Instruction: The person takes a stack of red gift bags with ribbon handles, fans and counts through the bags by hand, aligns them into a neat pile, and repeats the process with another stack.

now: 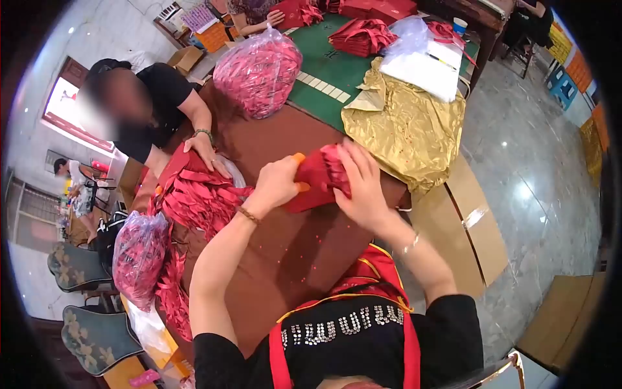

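Above the brown tabletop, a red bag or packet with ribbon-like strips is held between my two hands. My left hand is closed round an orange-handled tool, pressed to the packet's left side; the rest of the tool is hidden. My right hand grips the packet's right end, fingers over the bunched red strips. To the left, a pile of red ribbons lies under a co-worker's hands.
A co-worker leans in from the left. Clear plastic bags of red ribbons stand at the back and left. Gold wrapping lies at the right, with white paper, red bags and a cup beyond.
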Motion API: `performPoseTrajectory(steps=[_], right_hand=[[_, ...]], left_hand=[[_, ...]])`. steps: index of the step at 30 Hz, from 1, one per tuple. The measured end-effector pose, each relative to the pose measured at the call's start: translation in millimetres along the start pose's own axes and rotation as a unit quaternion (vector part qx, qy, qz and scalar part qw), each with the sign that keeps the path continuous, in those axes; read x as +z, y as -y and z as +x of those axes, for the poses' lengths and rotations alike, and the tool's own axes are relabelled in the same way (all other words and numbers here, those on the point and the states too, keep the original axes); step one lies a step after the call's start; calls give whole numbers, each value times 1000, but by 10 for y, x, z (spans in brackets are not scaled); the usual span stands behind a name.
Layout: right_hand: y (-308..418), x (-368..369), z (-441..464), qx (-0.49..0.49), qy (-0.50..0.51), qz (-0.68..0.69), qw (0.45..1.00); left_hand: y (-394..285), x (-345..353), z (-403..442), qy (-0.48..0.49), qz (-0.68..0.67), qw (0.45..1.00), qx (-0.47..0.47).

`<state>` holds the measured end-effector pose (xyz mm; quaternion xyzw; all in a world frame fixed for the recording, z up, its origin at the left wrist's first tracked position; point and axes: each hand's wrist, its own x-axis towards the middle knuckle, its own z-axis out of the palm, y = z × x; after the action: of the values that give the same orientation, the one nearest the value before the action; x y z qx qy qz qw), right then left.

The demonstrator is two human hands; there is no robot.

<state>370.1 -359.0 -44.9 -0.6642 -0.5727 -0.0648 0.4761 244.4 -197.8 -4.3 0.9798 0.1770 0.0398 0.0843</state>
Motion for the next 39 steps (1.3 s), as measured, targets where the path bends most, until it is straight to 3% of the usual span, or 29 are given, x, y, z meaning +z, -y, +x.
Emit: performPoseTrajectory(steps=[2, 4, 5, 7, 8, 9, 10, 11, 12, 13, 15, 16, 17, 18, 19, 20, 21, 23, 25, 26, 27, 29, 31, 32, 33, 35, 36, 38, 39], right_hand=[[128, 55, -338, -39, -99, 110, 988], [169, 259, -800, 186, 93, 296, 932], [91, 391, -820, 187, 88, 294, 933], [-96, 642, -753, 399, 51, 484, 777], [-242, 658, -602, 250, 118, 428, 860], [-298, 605, -559, 248, 119, 426, 862], [-273, 475, -470, 227, 90, 628, 739], [-271, 418, -377, 194, 58, 795, 572], [-401, 539, -274, 305, 43, 598, 740], [-382, 485, -177, 304, 52, 596, 741], [-314, 305, -21, 136, 91, 432, 887], [-510, 381, -16, 111, 183, 408, 888], [-543, 437, -40, 111, 194, 407, 886], [-559, 487, -76, 122, 183, 453, 864], [-598, 546, -104, 133, 172, 497, 840], [-755, 635, -170, 154, 258, 442, 845], [-818, 791, -258, 155, 267, 443, 842], [-878, 1014, -366, 234, 205, 566, 764], [-870, 978, -344, 200, 222, 522, 799], [-862, 934, -357, 226, 234, 608, 724], [-864, 900, -333, 245, 240, 685, 642], [-842, 898, -268, 242, 242, 667, 661], [-929, 916, -336, 229, 320, 529, 752], [-970, 953, -359, 230, 326, 529, 749], [-1028, 1013, -373, 253, 292, 600, 701], [-1066, 1076, -420, 302, 219, 723, 582], [-1131, 1120, -405, 218, 251, 730, 598], [-1250, 1199, -489, 228, 259, 733, 586], [-1288, 1237, -552, 239, 262, 737, 576]], left_hand=[[114, -122, -8, -25, -128, 990, -46], [99, -281, -60, -50, -172, 983, -51], [78, -318, -104, -78, -220, 970, -64], [34, -280, -192, -88, -249, 963, -56], [-25, -218, -240, -105, -332, 935, -63], [-61, -145, -293, -122, -413, 900, -70], [2, 43, -346, -124, -469, 872, -65], [43, 277, -381, -178, -550, 815, -30], [63, 451, -425, -208, -597, 774, -38], [84, 604, -459, -240, -641, 728, -47], [142, 781, -523, -259, -663, 698, -80], [157, 816, -555, -240, -709, 660, -67], [174, 860, -583, -222, -752, 618, -54], [254, 936, -610, -208, -700, 681, -56], [421, 1169, -662, -215, -702, 676, -63], [636, 1501, -727, -165, -640, 742, -107], [749, 1686, -783, -112, -571, 799, -151], [458, 1409, -666, -196, -577, 784, -121], [393, 1383, -679, -223, -714, 661, -59], [487, 1412, -670, -172, -644, 744, -44], [480, 1448, -678, -175, -645, 742, -47], [405, 1348, -645, -219, -690, 690, -11], [407, 1438, -714, -196, -707, 676, -72], [442, 1526, -700, -217, -653, 723, -66], [505, 1575, -662, -237, -594, 767, -58], [540, 1535, -666, -240, -575, 780, -52], [542, 1528, -686, -224, -585, 778, -46], [481, 1475, -670, -209, -594, 775, -43], [410, 1476, -646, -237, -663, 706, -73]])
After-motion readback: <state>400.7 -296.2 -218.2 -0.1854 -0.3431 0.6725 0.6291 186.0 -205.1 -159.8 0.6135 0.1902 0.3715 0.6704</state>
